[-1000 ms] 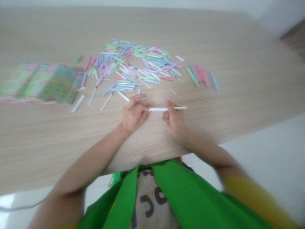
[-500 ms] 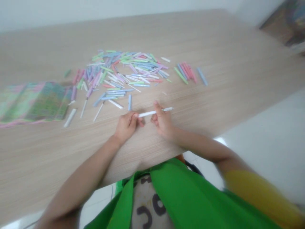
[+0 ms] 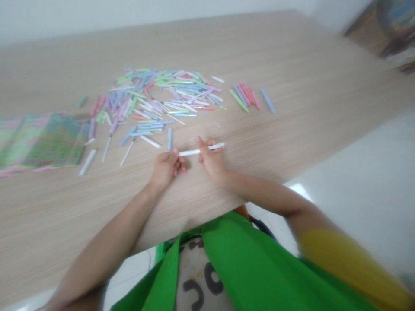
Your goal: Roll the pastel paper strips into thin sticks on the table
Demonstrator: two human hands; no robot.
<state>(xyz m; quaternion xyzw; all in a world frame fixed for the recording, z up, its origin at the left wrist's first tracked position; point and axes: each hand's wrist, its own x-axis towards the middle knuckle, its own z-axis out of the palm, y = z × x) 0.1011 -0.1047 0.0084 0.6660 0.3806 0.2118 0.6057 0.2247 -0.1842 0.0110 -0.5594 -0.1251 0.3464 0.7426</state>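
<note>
A slim white pen [image 3: 189,152] is stretched between both hands, just over the near part of the table. At its left end my left hand [image 3: 164,169] is closed in a pinch. My right hand [image 3: 212,162] grips it nearer the right end, thumb on top, and its tip sticks out past the fingers. Just beyond my left hand lies a short blue pen piece [image 3: 170,139]. A white pen part [image 3: 151,141] and a thin refill with a dark joint [image 3: 127,152] rest to the left of it.
A loose heap of pastel pen parts [image 3: 184,88] spreads across the table [image 3: 292,73]. Several red, blue and green pieces [image 3: 249,95] form a small group on the right. On the left are a green-and-pink patterned packet [image 3: 55,140] and a white strip [image 3: 87,162].
The view has shifted slightly, so everything sits a little further left. Both hands keep hold of the white pen, and the right hand's fingers have shifted a little on it.
</note>
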